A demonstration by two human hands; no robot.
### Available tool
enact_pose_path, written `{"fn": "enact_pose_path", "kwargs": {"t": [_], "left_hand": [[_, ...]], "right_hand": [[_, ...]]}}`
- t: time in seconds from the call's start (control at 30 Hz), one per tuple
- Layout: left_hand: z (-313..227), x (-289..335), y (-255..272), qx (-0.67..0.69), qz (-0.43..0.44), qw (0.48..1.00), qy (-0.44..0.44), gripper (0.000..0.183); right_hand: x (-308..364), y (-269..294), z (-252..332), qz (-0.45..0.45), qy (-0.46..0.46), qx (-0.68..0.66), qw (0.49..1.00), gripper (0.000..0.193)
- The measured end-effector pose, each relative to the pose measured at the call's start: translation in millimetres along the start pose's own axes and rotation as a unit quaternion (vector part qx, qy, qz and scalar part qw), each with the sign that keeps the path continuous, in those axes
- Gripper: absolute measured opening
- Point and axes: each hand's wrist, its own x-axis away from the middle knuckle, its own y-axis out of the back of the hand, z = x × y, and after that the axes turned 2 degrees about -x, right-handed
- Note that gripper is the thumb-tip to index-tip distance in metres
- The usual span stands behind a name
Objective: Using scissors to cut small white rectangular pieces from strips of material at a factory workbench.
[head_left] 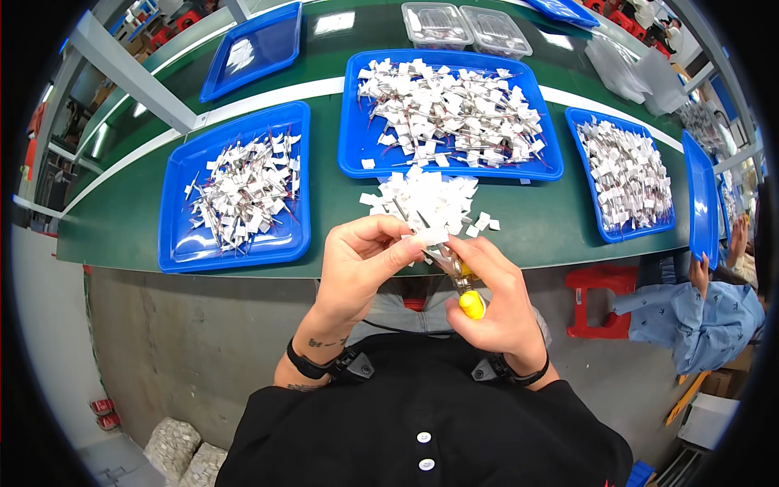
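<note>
A small, flat white tag (431, 236) sits at the fingertips of the left hand (361, 256), pinched between thumb and forefinger, just beyond the table's near edge. Its other end lies beside the right forefinger (whether they touch is hard to tell). The right hand (495, 292) is closed around a plier-like hand tool with silver metal and a yellow grip (471, 304); its metal part runs up toward the tag, partly hidden by the fingers. Any print on the tag is too small to make out.

Directly beyond the fingertips, a loose heap of white tags (442, 195) lies on the dark green tabletop (535, 235). Behind it stands a wide blue plastic tray (365, 152) full of slim metallic pieces with white tags and thin dark red wires. Similar pieces fill a blue tray on the left (174, 231) and another on the right (581, 154). Farther back are a bare blue tray (268, 36) and two clear plastic boxes (436, 24). The left forearm bears small dark markings (unreadable here), and black straps circle both wrists. On the right, beside a red plastic stool (596, 300), is a co-worker's light-blue patterned garment (690, 321).
</note>
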Motion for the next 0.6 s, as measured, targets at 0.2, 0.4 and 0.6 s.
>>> {"fn": "enact_pose_path", "kwargs": {"t": [0.2, 0.4, 0.6], "left_hand": [[3, 2, -2, -0.005, -0.01, 0.999, -0.031, 0.004], [6, 3, 2, -0.031, -0.012, 0.999, -0.032, 0.004], [2, 6, 6, -0.074, -0.026, 0.996, -0.037, 0.005]], "right_hand": [[-2, -5, -2, -0.014, -0.008, 0.018, 1.0, 0.062], [-1, -10, -6, -0.032, -0.007, 0.049, 0.998, 0.051], [0, -14, -11, -0.012, -0.018, 0.041, 0.999, 0.042]]}}
